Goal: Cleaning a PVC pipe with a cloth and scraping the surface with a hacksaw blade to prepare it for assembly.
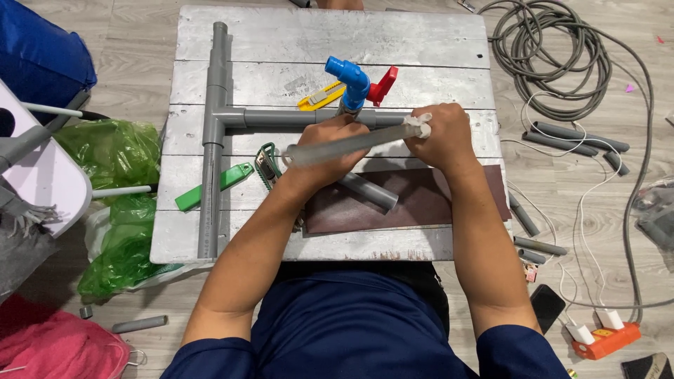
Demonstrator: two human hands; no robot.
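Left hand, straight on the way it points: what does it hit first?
Probably the blue elbow fitting just beyond the left hand, which grips a grey pipe. Depth is unclear; it may pass over the table's pipe run.

On the bench (435, 35), a pipe tee (214, 119) lies left; a knife (321, 96) sits behind both hands. Cable coil (554, 56) and power strip (607, 340) lie on the floor, right.

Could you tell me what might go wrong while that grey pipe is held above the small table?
The grey pipe rests in both hands, the right hand wrapping white tape at its end; a loose grip could unwind it. The left hand works beside the blue elbow fitting and yellow utility knife, so a swing may knock them. White cables and pipe offcuts on the floor could snag feet.
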